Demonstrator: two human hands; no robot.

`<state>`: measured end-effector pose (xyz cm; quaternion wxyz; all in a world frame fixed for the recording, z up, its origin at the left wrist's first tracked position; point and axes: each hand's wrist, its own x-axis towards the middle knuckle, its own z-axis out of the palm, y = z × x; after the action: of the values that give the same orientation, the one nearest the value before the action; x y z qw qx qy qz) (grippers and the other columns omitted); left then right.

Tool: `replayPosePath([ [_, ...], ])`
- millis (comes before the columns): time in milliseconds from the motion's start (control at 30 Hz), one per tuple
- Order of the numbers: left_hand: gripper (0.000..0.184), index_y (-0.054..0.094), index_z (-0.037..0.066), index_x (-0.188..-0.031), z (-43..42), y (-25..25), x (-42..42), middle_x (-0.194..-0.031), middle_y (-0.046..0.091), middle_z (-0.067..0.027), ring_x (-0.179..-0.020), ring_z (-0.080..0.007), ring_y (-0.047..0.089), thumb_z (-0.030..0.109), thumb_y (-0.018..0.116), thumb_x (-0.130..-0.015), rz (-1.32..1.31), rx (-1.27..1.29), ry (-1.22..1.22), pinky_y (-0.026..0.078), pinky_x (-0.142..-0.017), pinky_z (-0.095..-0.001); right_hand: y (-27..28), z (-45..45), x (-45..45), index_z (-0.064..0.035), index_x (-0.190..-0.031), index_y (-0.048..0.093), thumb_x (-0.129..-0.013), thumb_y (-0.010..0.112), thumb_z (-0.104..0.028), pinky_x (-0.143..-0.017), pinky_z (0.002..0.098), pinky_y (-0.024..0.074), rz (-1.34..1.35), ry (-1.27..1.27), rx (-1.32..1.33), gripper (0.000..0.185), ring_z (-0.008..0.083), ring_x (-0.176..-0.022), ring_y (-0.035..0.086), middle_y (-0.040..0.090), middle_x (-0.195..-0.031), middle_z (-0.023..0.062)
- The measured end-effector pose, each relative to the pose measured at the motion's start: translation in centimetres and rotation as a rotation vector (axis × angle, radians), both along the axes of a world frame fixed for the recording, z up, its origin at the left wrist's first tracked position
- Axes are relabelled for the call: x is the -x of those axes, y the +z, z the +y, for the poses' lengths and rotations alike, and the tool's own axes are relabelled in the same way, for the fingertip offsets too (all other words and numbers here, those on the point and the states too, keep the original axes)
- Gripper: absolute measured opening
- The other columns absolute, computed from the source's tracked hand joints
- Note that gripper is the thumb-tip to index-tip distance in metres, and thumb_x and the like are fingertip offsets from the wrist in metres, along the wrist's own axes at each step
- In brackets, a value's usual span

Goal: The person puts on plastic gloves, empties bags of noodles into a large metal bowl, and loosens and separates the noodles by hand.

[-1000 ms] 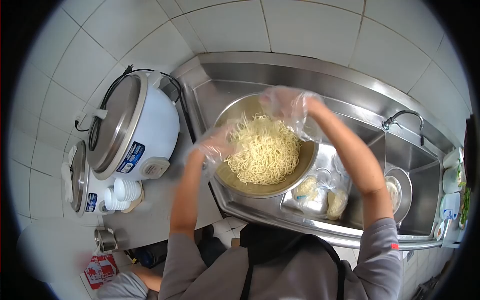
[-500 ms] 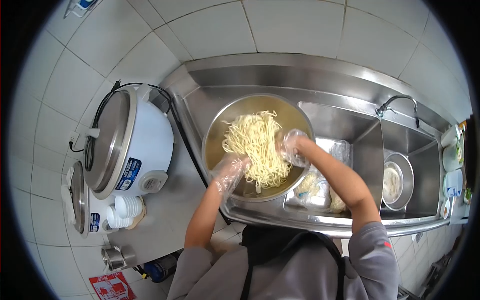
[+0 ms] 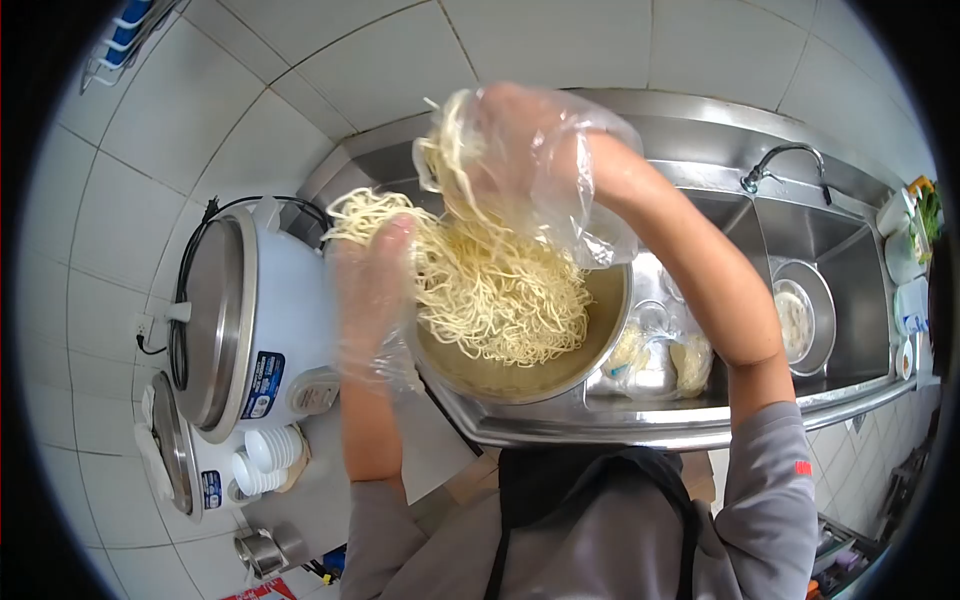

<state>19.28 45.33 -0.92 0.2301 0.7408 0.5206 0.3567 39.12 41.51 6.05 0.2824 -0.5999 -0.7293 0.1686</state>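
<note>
A big heap of pale yellow noodles [image 3: 510, 305] fills much of a round metal bowl [image 3: 605, 350] at the sink's left end. My left hand [image 3: 375, 285], in a clear plastic glove, grips a lifted bunch at the bowl's left side, with strands hanging over its fingers. Higher up, my right hand [image 3: 515, 150], gloved in loose clear plastic, holds another clump above the bowl's far rim. Strands trail from it down to the heap. Both hands are somewhat blurred by motion.
Right of the bowl, the sink [image 3: 850, 345] has bags of noodles [image 3: 660, 360] in one basin and a metal bowl [image 3: 825, 300] in the other, below a faucet [image 3: 790, 165]. To the left stand rice cookers [image 3: 290, 320] and stacked white cups [image 3: 270, 460]. Containers [image 3: 905, 260] line the right side.
Both hands have risen from inside the bowl, lifting noodles. My right hand went up and left, my left hand up and left, and the heap is now more spread.
</note>
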Motion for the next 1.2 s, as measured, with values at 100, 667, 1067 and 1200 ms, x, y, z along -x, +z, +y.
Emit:
replayPosePath([
  [100, 0.015, 0.060, 0.002, -0.080, -1.4, 1.5, -1.3, -0.058, 0.052, -0.0085, -0.054, -0.0148, 0.046, 0.016, 0.059, -0.078, -0.461, 0.263, -0.129, 0.038, -0.052, -0.0312, -0.4, 0.7, -0.5, -0.0002, -0.079, 0.060, -0.066, 0.066, -0.017, -0.056, 0.0360, 0.0453, -0.003, 0.091, 0.002, 0.023, 0.0253, -0.058, 0.056, 0.059, -0.064, 0.0153],
  [667, 0.037, 0.059, 0.003, -0.106, 2.7, -8.2, 2.1, -0.101, 0.060, -0.0129, -0.096, -0.0204, 0.054, 0.032, 0.058, -0.083, 0.592, 0.801, -0.522, 0.039, -0.086, -0.0267, -7.7, -5.1, -9.8, -0.0114, -0.131, 0.034, -0.064, 0.072, -0.032, -0.087, 0.0353, 0.0428, -0.042, -0.140, 0.220, 0.080, 0.0295, -0.099, 0.056, 0.055, -0.114, 0.0168],
  [1067, 0.056, 0.037, 0.006, -0.131, -9.1, -8.0, -5.7, -0.127, 0.047, -0.0110, -0.108, -0.0246, 0.051, 0.041, 0.044, -0.087, -0.029, 1.026, -0.581, 0.041, -0.086, -0.0332, -49.9, -20.4, -16.8, -0.0081, -0.125, 0.044, -0.074, 0.065, -0.026, -0.094, 0.0323, 0.0376, -0.025, -0.117, 1.237, 0.058, 0.0277, -0.114, 0.045, 0.044, -0.128, 0.0118],
  [1200, 0.058, 0.036, 0.006, -0.131, -12.9, -12.8, -12.0, -0.127, 0.046, -0.0104, -0.108, -0.0248, 0.051, 0.042, 0.047, -0.086, 0.139, 1.135, -0.619, 0.040, -0.088, -0.0302, -58.8, -18.1, -14.1, -0.0087, -0.122, 0.046, -0.075, 0.063, -0.028, -0.092, 0.0327, 0.0384, 0.097, -0.231, 1.051, 0.054, 0.0270, -0.110, 0.046, 0.047, -0.124, 0.0111],
])
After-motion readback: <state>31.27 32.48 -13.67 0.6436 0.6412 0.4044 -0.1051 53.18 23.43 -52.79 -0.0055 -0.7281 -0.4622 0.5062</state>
